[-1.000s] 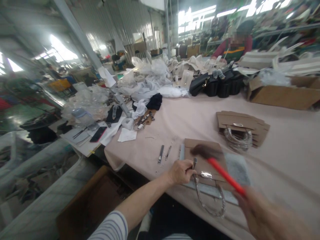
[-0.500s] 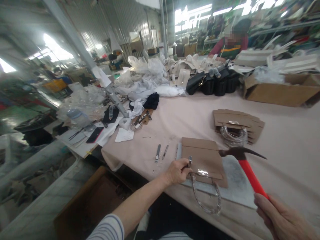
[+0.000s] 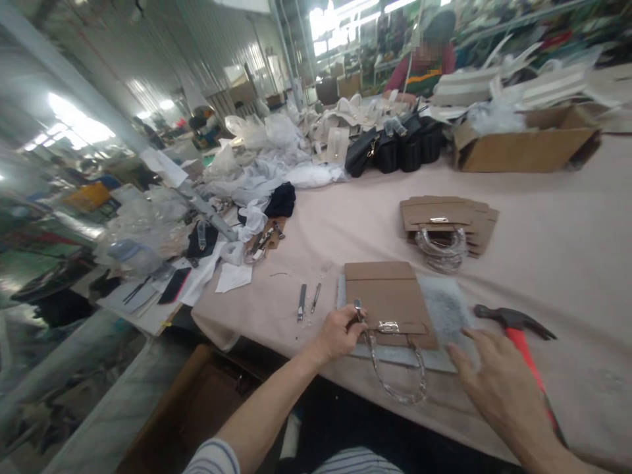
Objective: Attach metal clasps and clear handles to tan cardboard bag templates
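Observation:
My left hand [image 3: 340, 332] is closed in a pinch around a short, shiny metal punch [image 3: 358, 305], which stands up from the left edge of a brown bag panel [image 3: 386, 293]. The panel has a metal plate [image 3: 388, 326] near its lower edge and a plastic-wrapped handle [image 3: 397, 394] hanging toward me. Underneath lies a pale stone slab [image 3: 447, 303]. My right hand [image 3: 503, 382] is open and holds nothing, fingers spread above the slab's right side. A claw hammer [image 3: 523, 349] with a red handle rests on the table just beyond that hand, partly hidden by it.
More brown panels [image 3: 447, 220] with wrapped handles are stacked behind. Left of the slab lie a flat metal tool [image 3: 301, 303] and a thin tool [image 3: 316, 297]. Black bags [image 3: 395, 148], a cardboard box [image 3: 528, 148] and plastic wrapping [image 3: 276, 141] line the back; a person [image 3: 424, 66] is beyond.
My right hand has let go of the hammer, which now lies on the table, and has moved left with its fingers spread. My left hand still grips the metal punch at the panel.

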`<action>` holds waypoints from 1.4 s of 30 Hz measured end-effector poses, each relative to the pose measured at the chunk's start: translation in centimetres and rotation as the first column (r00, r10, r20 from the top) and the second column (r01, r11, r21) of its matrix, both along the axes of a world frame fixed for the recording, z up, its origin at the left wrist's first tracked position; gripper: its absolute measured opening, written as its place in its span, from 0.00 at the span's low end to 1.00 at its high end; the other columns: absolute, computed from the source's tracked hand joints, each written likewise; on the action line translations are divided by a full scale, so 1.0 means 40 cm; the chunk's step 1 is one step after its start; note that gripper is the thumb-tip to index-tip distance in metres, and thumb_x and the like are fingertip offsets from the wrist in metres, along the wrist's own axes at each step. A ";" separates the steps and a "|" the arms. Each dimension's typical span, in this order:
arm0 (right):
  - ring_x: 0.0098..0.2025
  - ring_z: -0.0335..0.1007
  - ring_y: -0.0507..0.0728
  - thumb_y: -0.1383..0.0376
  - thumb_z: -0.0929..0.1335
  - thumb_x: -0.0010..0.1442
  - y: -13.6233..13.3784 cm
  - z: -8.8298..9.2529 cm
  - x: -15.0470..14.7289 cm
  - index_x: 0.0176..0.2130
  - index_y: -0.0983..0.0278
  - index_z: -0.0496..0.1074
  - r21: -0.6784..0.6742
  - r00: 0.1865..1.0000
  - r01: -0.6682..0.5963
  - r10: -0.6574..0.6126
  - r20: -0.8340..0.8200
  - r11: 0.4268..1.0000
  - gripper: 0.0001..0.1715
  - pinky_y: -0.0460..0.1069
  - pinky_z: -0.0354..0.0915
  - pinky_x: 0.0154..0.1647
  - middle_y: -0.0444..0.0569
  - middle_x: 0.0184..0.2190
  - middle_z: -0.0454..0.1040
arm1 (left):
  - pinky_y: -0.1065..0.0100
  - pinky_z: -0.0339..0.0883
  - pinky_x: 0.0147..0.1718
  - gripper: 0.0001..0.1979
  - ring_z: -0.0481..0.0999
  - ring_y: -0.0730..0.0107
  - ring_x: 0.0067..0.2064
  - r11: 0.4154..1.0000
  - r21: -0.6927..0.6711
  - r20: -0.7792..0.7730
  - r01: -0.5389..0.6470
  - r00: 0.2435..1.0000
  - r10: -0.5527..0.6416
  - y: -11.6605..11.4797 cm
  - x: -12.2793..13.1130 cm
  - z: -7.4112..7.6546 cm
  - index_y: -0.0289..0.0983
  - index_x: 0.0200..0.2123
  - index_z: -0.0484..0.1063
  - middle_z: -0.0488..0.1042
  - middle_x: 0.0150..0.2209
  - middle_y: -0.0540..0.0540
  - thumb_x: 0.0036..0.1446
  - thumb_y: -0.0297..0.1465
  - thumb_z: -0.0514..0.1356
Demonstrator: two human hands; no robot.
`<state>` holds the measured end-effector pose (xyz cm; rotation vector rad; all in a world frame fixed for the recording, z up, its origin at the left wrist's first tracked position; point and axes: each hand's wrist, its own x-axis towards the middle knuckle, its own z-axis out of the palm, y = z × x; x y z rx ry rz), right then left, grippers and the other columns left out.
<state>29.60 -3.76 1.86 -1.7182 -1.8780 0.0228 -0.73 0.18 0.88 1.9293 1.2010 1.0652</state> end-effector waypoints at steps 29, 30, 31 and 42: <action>0.32 0.70 0.63 0.55 0.73 0.33 0.029 0.075 -0.182 0.31 0.57 0.64 -0.628 0.795 0.000 -0.381 -0.472 0.778 0.24 0.55 0.63 0.33 0.46 0.25 0.73 | 0.65 0.76 0.42 0.17 0.81 0.64 0.39 0.912 -0.405 0.635 -0.071 0.696 0.336 -0.021 0.064 0.070 0.33 0.37 0.77 0.82 0.38 0.41 0.56 0.42 0.68; 0.31 0.70 0.63 0.55 0.73 0.33 0.022 0.072 -0.187 0.30 0.58 0.65 -0.633 0.773 -0.026 -0.385 -0.504 0.774 0.22 0.54 0.62 0.32 0.46 0.24 0.73 | 0.64 0.76 0.43 0.16 0.81 0.64 0.39 0.918 -0.394 0.631 -0.044 0.714 0.305 -0.022 0.081 0.075 0.33 0.37 0.77 0.82 0.39 0.41 0.56 0.42 0.68; 0.30 0.70 0.62 0.56 0.73 0.33 0.015 0.068 -0.192 0.29 0.58 0.65 -0.638 0.744 -0.058 -0.393 -0.540 0.768 0.21 0.54 0.62 0.30 0.45 0.23 0.73 | 0.64 0.76 0.43 0.16 0.81 0.64 0.40 0.921 -0.389 0.620 -0.021 0.733 0.279 -0.022 0.097 0.079 0.33 0.38 0.78 0.82 0.40 0.41 0.56 0.41 0.68; 0.43 0.75 0.65 0.56 0.79 0.41 -0.055 0.053 -0.229 0.39 0.61 0.78 -0.449 0.061 -0.580 -0.513 -0.856 0.680 0.24 0.58 0.70 0.48 0.52 0.40 0.80 | 0.64 0.77 0.41 0.14 0.81 0.63 0.38 0.901 -0.433 0.507 0.029 0.834 0.217 -0.029 0.129 0.067 0.33 0.37 0.80 0.82 0.37 0.41 0.56 0.40 0.66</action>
